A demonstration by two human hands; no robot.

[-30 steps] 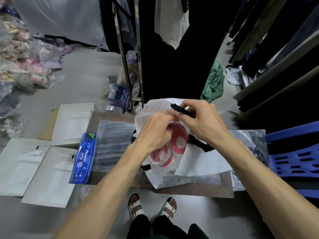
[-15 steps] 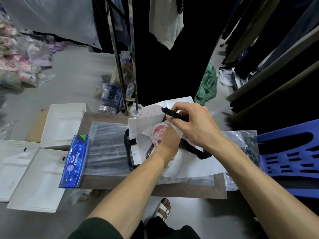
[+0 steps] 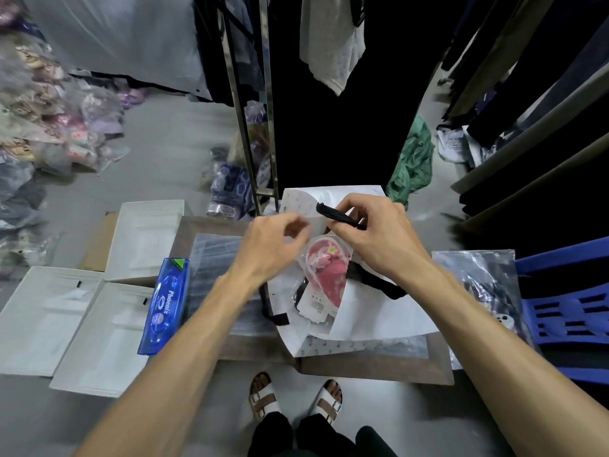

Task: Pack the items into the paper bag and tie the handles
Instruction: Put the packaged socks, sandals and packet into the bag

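White paper bag (image 3: 379, 311) lay on its side on the brown counter (image 3: 372, 366), mouth open toward far side, w/ small dark marks printed on the paper. Pink item in clear wrap (image 3: 324, 272) sat inside the mouth, partly out, a white tag by its near-left end. One black handle (image 3: 337, 215) was pinched in the right hand (image 3: 379, 232) at the bag's far edge; fingers (image 3: 346, 227) shut on the strap. Other black handle (image 3: 379, 282) lay slack across the bag's right flap, and a black strap end (image 3: 280, 319) showed at the bag's near-left corner. Left hand (image 3: 273, 249) hovered just left of the pink item, blurred; fingers (image 3: 296, 232) loosely curled, holding nothing as far as could be seen.

Left part of counter: clear plastic sheet (image 3: 214, 258), then a blue box marked Phoenix (image 3: 166, 305) at the left edge. White flat boxes (image 3: 66, 324) lay on the floor further left. Clear poly bag (image 3: 478, 278) to the right of the paper bag, blue plastic crate (image 3: 570, 301) beyond it. Dark garments hung on a rack (image 3: 253, 127) at far side. Sandalled feet (image 3: 293, 397) near, under counter edge.
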